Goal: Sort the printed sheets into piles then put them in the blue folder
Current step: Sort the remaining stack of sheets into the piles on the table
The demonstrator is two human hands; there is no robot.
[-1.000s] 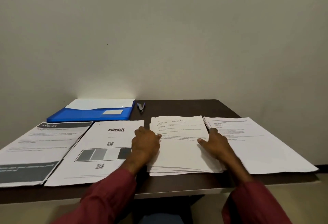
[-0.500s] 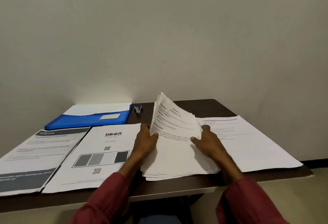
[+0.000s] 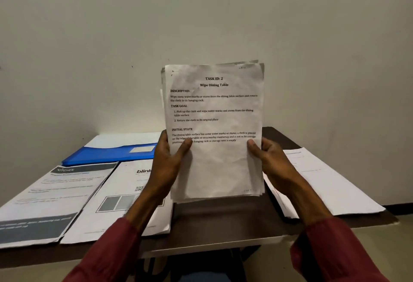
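2 side edges of upright sheet stack [image 3: 220, 170] gripped: left hand [image 3: 168, 162]; right hand [image 3: 270, 158].

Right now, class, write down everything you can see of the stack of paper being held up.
The stack of paper is made of white, slightly crumpled printed sheets with unevenly aligned edges. It stands upright over the table, print facing the camera. The top sheet reads "TASK ID: 2, Wipe Dining Table", with headings Description, Task Goal and Initial State. The left grip holds its left edge, thumb across the front; the right grip holds its right edge the same way.
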